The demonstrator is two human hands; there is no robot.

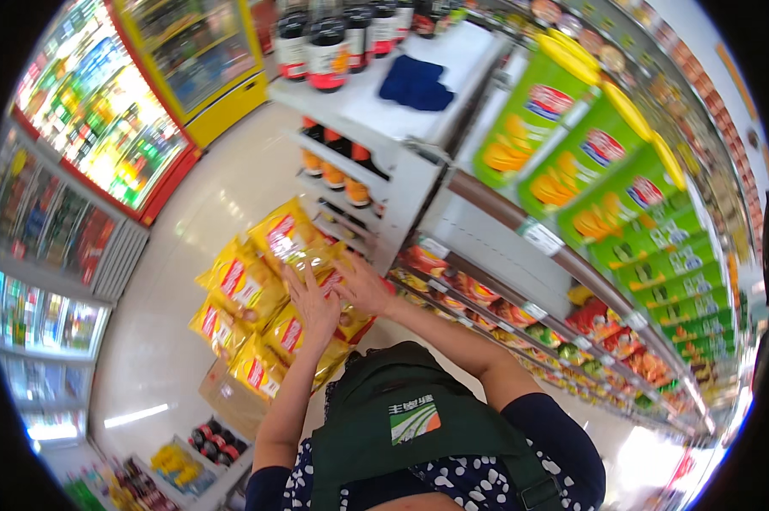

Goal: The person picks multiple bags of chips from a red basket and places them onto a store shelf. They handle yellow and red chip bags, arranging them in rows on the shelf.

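Several yellow plastic snack bags [240, 284] with red-and-white labels stand bunched together before me, low down beside the shelf end. My left hand [314, 306] lies over the middle of the bunch, fingers spread and touching the bags. Just to its right, my right hand [364, 286] reaches onto a bag at the shelf side; whether its fingers grip that bag cannot be made out. Between the fingertips, a shiny crinkled yellow bag [308, 259] catches the light. Whatever supports the bags is mostly hidden beneath them.
A cardboard box [231, 393] sits below the bags. White shelving [435, 198] rises at right, with green snack canisters [588, 160] above packaged goods. Dark-capped bottles [328, 54] and a dark blue cloth [416, 83] rest on the end shelf. Lit drink coolers [103, 108] line the left.
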